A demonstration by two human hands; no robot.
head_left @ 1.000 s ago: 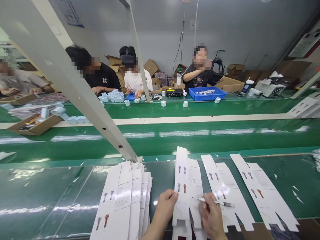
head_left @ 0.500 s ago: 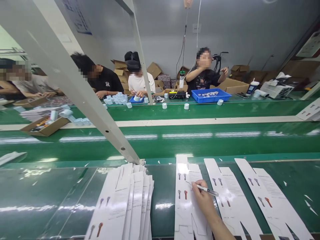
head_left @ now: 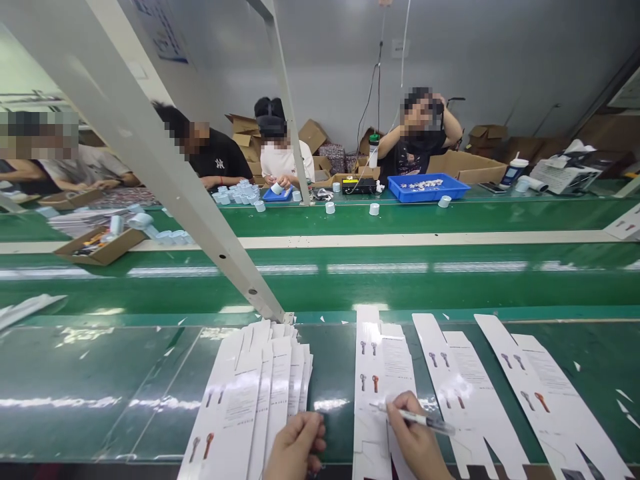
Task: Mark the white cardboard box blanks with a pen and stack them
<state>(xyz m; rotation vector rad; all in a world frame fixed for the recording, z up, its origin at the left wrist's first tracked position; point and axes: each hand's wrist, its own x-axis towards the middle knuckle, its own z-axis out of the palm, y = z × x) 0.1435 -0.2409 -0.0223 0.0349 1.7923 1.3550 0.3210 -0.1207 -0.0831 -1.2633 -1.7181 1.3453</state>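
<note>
My right hand grips a pen, its tip touching the lower part of a flat white carton blank printed with small grey and orange pictures. My left hand rests curled at the bottom edge, between that blank and a fanned stack of the same blanks, touching the stack's right side. Whether it pinches a sheet I cannot tell. Two more blanks lie side by side to the right.
A slanted white frame bar crosses from upper left to the bench. Beyond runs a green conveyor belt. Several people sit at the far side with a blue tray, white caps and cardboard boxes.
My right hand has drawn the pen back down the blank toward me. My left hand, out of sight half a second ago, has come back in at the stack's edge.
</note>
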